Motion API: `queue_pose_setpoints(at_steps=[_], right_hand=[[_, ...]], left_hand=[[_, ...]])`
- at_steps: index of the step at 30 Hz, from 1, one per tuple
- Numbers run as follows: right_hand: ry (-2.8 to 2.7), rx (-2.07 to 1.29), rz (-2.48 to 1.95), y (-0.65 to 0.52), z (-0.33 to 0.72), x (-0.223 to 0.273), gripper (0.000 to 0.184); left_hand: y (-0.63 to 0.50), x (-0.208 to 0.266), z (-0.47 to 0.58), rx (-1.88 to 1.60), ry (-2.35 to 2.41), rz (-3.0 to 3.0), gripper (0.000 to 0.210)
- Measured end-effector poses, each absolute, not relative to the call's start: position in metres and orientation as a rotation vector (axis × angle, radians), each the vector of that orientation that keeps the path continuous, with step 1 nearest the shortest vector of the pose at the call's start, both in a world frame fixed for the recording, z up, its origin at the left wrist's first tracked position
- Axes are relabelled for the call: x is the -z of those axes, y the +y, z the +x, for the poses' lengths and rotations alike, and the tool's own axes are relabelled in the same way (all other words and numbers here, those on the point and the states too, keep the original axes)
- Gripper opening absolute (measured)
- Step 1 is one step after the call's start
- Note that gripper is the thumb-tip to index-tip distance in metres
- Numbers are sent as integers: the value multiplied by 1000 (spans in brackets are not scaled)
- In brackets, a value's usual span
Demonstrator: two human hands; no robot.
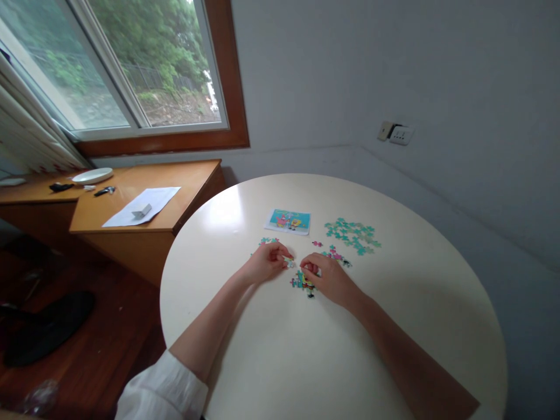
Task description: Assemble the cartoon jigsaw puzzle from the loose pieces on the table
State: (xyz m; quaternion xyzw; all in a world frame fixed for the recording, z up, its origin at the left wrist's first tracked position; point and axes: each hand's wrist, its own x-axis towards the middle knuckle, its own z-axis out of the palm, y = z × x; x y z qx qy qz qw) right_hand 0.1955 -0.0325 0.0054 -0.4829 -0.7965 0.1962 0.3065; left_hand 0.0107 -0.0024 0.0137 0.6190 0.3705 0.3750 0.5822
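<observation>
My left hand [270, 261] is closed, its thumb and fingers curled together over the table. Right at its fingertips lies a pale jigsaw puzzle piece [289, 264]; whether it is gripped or lies beneath them I cannot tell. Across a small gap, my right hand [327, 275] is closed in a pinch, and anything in it is too small to make out. Partly under that hand is a joined puzzle section [301, 282] in yellow, teal and brown. Behind the hands lies a picture card [289, 222] with a pink and a yellow cartoon figure.
Loose teal pieces [352, 234] are spread at the right on the round white table [271, 356]. Pink pieces [333, 254] lie beyond my right hand, and more pieces [268, 240] beyond my left. A wooden desk [192, 175] with paper [142, 205] stands left, under the window.
</observation>
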Motion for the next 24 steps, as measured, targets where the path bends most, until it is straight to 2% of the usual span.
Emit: queue_pose_setpoints(at_steps=[6,13,24], right_hand=[[-2064,-512,-1237,-33,195,-4,13],[-2066,-522,-1210,-33,193,-5,14],[-2081,-511,-1237,-32,194,-1,15]], left_hand=[[-4,-10,12,-787,947,1449,12],[-4,-7,16,-841,986,1579,10],[-9,-11,14,-779,1070,2090,21]])
